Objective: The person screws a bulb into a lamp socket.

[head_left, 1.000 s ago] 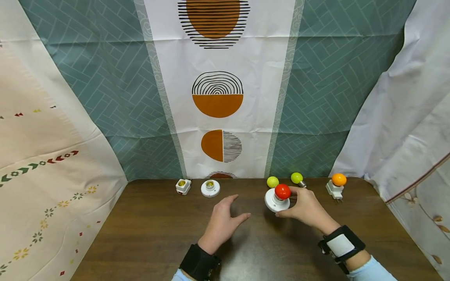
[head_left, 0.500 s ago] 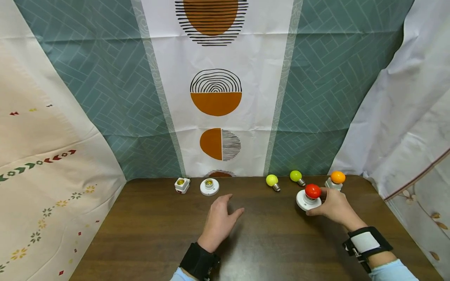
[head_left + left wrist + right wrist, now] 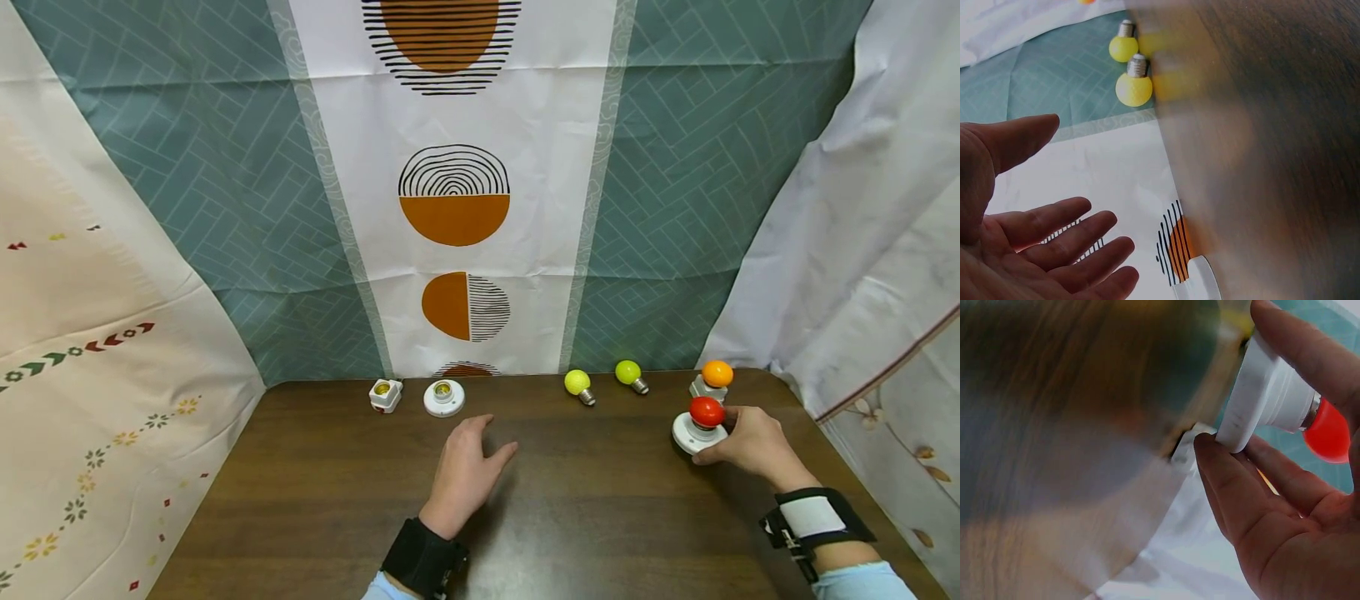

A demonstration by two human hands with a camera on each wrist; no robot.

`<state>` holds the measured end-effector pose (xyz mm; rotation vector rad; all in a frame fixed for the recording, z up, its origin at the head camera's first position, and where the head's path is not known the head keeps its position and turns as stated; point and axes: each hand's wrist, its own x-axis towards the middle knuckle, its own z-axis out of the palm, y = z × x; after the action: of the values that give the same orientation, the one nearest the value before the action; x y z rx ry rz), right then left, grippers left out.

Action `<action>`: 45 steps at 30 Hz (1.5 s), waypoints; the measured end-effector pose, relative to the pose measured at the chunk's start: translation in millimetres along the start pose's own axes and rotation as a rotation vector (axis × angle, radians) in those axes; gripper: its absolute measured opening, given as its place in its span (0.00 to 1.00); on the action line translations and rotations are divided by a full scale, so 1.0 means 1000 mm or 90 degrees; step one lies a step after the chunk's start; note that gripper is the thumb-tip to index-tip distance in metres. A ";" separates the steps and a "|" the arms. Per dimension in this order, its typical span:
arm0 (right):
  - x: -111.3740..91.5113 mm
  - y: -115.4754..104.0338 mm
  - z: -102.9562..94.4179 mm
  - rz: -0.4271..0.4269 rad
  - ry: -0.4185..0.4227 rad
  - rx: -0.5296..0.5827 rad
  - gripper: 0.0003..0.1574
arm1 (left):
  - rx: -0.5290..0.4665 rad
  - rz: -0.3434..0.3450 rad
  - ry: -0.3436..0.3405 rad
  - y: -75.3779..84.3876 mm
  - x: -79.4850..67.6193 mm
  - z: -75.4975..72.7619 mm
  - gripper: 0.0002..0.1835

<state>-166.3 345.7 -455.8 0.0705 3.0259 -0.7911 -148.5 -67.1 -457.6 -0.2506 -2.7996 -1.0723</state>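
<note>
At the right of the table, my right hand [image 3: 753, 446] grips the rim of a round white lamp holder [image 3: 691, 436] between thumb and fingers. A red light bulb [image 3: 707, 412] sits upright in that holder. In the right wrist view the white base [image 3: 1252, 394] lies between thumb and fingertips, with the red bulb [image 3: 1327, 434] toward the palm. My left hand [image 3: 467, 475] hovers over the middle of the table, fingers and thumb spread, holding nothing. The left wrist view shows the left hand [image 3: 1041, 244] with its palm bare.
Behind the red bulb, an orange bulb [image 3: 717, 373] stands in a white plug-in socket [image 3: 705, 389]. Two yellow-green bulbs, one nearer [image 3: 577, 382] and one farther right [image 3: 628, 372], lie at the back. A round lamp holder [image 3: 444, 399] and a square-sided socket [image 3: 386, 395] stand back left on the table [image 3: 337, 500].
My right hand has carried the lamp holder with the red bulb to the right, from before the yellow-green bulbs to before the orange one. The left hand has barely moved.
</note>
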 end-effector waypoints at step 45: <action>0.000 0.039 -0.004 0.113 -0.010 0.001 0.65 | 0.028 -0.001 0.003 -0.007 0.000 -0.001 0.28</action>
<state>-164.2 381.0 -471.6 0.3256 2.9514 -0.7738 -150.3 -73.0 -461.5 -0.2409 -2.8164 -1.0094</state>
